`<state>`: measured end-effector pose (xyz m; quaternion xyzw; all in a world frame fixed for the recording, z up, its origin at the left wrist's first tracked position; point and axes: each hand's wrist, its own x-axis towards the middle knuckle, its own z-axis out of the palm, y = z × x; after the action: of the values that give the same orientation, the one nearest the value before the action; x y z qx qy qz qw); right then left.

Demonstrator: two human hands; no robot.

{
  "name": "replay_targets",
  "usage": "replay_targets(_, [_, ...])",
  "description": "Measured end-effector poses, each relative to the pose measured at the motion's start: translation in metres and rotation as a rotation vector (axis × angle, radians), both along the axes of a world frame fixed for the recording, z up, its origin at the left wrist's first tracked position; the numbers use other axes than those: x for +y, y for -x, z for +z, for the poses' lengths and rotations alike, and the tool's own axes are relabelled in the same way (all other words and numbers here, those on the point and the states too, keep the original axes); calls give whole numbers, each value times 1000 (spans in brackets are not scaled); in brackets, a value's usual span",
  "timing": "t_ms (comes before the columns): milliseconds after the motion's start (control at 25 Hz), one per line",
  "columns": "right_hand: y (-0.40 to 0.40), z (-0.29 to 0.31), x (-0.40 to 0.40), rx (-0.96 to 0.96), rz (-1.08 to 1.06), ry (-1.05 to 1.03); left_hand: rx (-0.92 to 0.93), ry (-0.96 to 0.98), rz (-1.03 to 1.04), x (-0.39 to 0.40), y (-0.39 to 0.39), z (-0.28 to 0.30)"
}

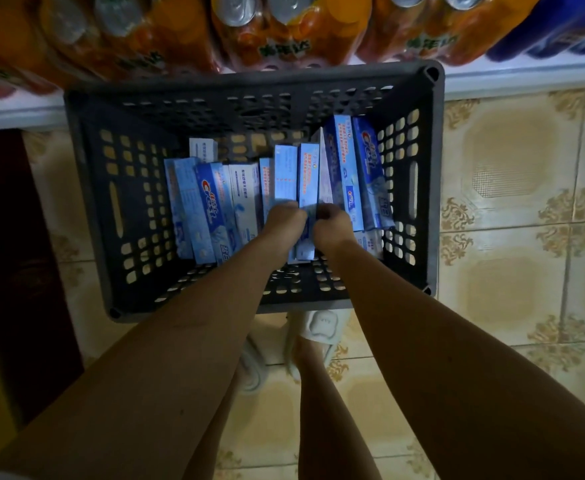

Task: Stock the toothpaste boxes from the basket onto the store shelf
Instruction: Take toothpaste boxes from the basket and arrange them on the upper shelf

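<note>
The basket (87,188) at centre frame looks like matt grey perforated plastic. The toothpaste boxes (211,206) inside look like glossy printed card. Glazed patterned floor tiles (512,188) shine on the right.

Left arm: bare, reaching forward and down from the lower left, elbow nearly straight. Left hand (281,221): back facing the camera, fingers curling downward and out of sight, apparently gripping a toothpaste box (286,174); exact hold hidden.

Right arm: bare, extending from the lower right, converging on the left. Right hand (331,225): knuckles up, fingers curling under, closing on a neighbouring box (308,174).

Both hands: sitting just beside each other, nearly touching, wrists bending slightly down.

Legs: bare, standing below the arms; feet wearing pale slippers (322,325).
</note>
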<state>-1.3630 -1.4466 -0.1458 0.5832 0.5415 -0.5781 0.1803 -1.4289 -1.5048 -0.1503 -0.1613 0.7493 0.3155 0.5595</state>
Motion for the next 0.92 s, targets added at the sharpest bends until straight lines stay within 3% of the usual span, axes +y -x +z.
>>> replay_targets(320, [-31, 22, -15, 209, -242, 101, 112, -75, 58, -5, -10, 6])
replay_targets(560, [-31, 49, -11, 260, -238, 72, 90, -81, 94, -10, -8, 21])
replay_targets(680, [-25, 72, -5, 278, -240, 61, 152, -49, 121, -8, 2, 42])
replay_targets(920, [-3, 142, 20, 193, -359, -65, 30, -137, 245, -6, 33, 121])
